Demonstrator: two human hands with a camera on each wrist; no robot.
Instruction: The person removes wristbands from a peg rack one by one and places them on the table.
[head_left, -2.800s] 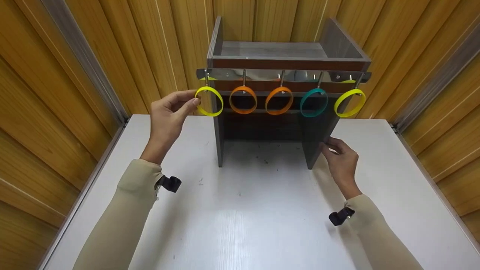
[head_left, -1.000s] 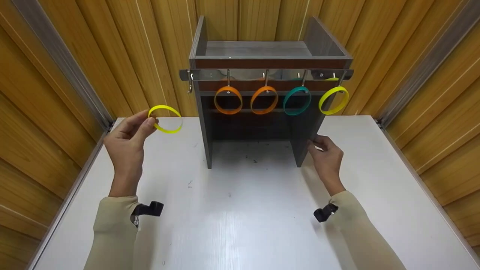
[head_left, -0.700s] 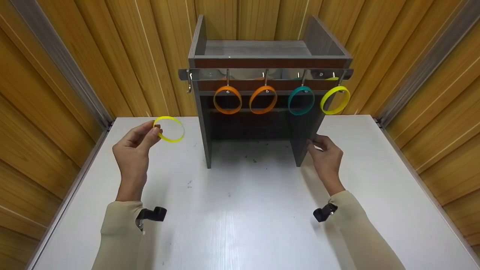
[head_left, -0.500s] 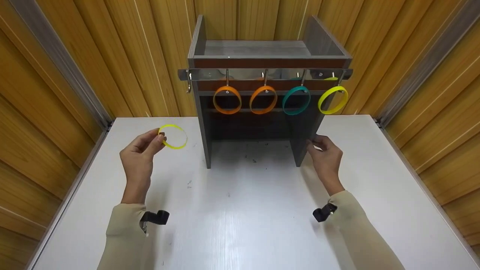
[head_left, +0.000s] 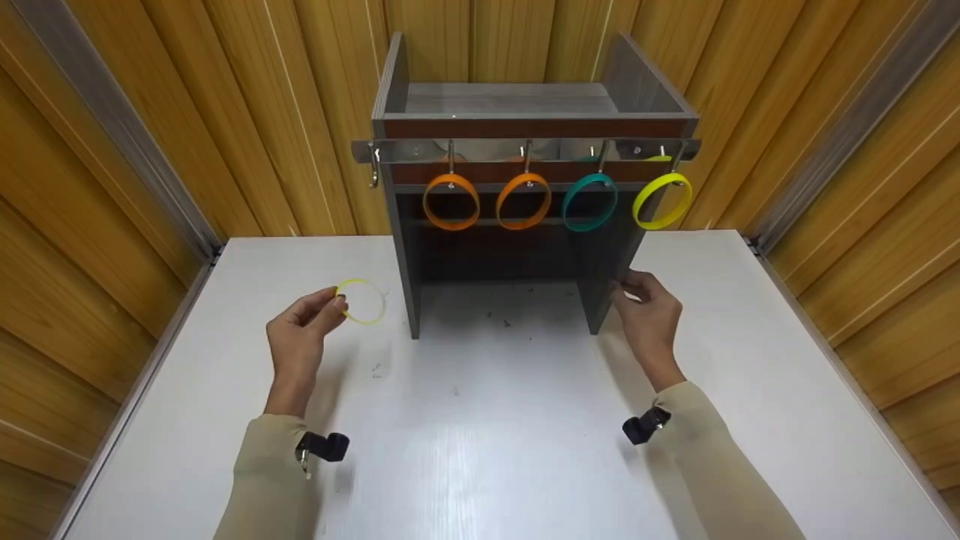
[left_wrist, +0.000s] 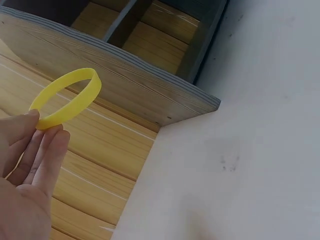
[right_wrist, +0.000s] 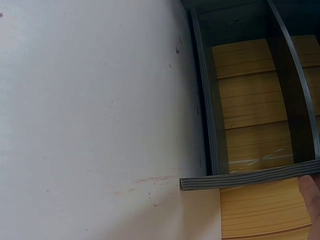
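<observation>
A yellow silicone wristband [left_wrist: 75,106] is pinched between the thumb and fingertips of my left hand [head_left: 300,330], above the table left of the grey wooden shelf [head_left: 403,262]. Across the shelf's front runs a metal hook rail [head_left: 491,150]. Two orange wristbands [head_left: 451,225], a teal wristband [head_left: 589,227] and another yellow wristband [head_left: 660,223] hang from it. The leftmost hook [head_left: 374,166] is bare. My right hand [head_left: 652,319] touches the shelf's right side panel low down, fingers loosely bent; in the right wrist view one digit [right_wrist: 311,192] shows at the panel's outer side.
The shelf stands on a white table [head_left: 480,450] with small dark marks on it. Wood-patterned walls [head_left: 292,97] close in the back and both sides. The shelf has an upper tray [head_left: 510,97] with raised side boards.
My left hand has drawn the leftmost yellow wristband off its hook, out to the left, then brought it down and slightly rightward, lower over the table. My right hand has stayed at the panel.
</observation>
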